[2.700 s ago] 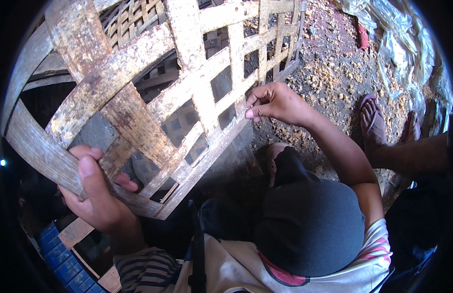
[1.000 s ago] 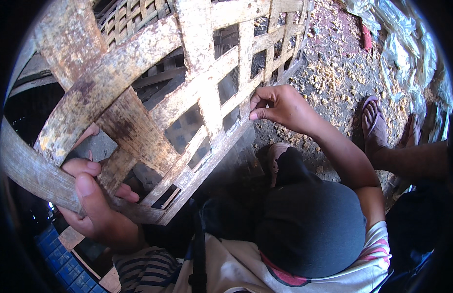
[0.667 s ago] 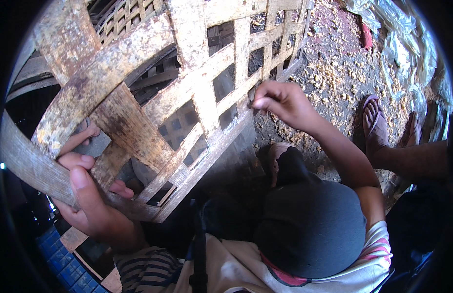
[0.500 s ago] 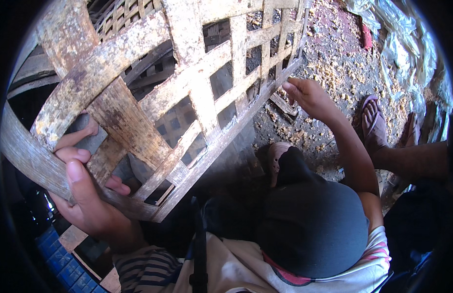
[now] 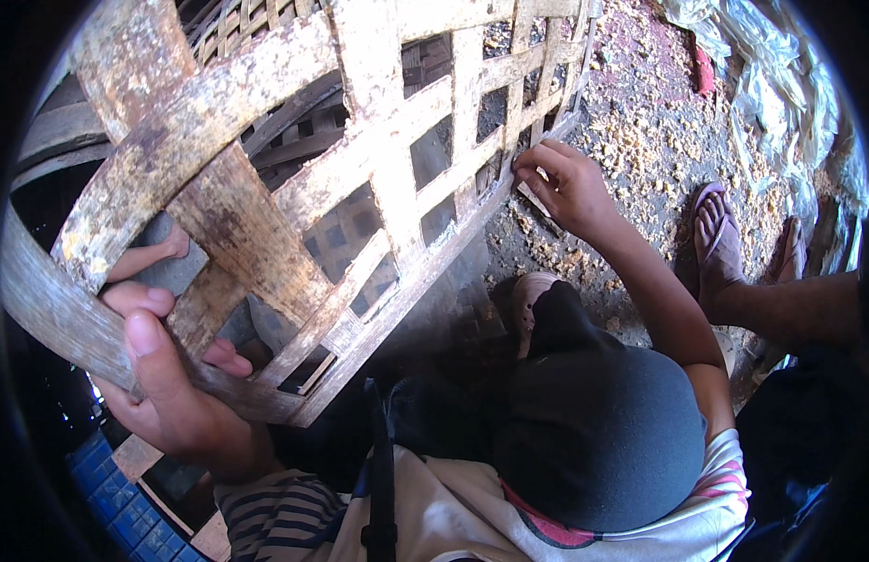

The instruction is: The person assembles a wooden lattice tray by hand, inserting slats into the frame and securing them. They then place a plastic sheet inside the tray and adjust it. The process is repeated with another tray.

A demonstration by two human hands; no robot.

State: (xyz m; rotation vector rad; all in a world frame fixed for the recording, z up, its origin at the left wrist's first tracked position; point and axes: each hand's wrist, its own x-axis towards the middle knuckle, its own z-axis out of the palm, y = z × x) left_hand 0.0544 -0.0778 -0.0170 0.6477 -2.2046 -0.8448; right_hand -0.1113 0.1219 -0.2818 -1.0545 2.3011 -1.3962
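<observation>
Left hand (image 5: pixel 167 384) is clamped around the curved rim strip of a large woven basket (image 5: pixel 359 178), thumb up over the outer face, fingers wrapped underneath. Right hand (image 5: pixel 565 183) sits at the far edge of the weave, fingertips pinched together on a slat end where the lattice meets the ground (image 5: pixel 640 140); whether it actually grips a loose strip I cannot tell at this size.

Basket position: tilted up between my two hands, filling the upper left of the view, its lower edge resting on or just above the ground. More open-weave frames show through its gaps, behind it.

Risks, as judged from this frame:
- Slat edges look dry, flaked and splintery; the pinching fingertips could catch a sliver.
- Only one hand bears the rim. If that grip relaxes, the frame may swing down toward my knees.
- Ground is strewn with chips and crumbly debris, so the resting edge could skid.
- A second person's sandalled foot (image 5: pixel 717 239) stands near the right hand, within reach of a slipping frame.

Materials: flat, wide split strips, pale with rusty brown staining, crossed in an open square lattice; rim strip thicker and bowed. Crinkled clear plastic sheeting (image 5: pixel 781 84) lies at upper right.
</observation>
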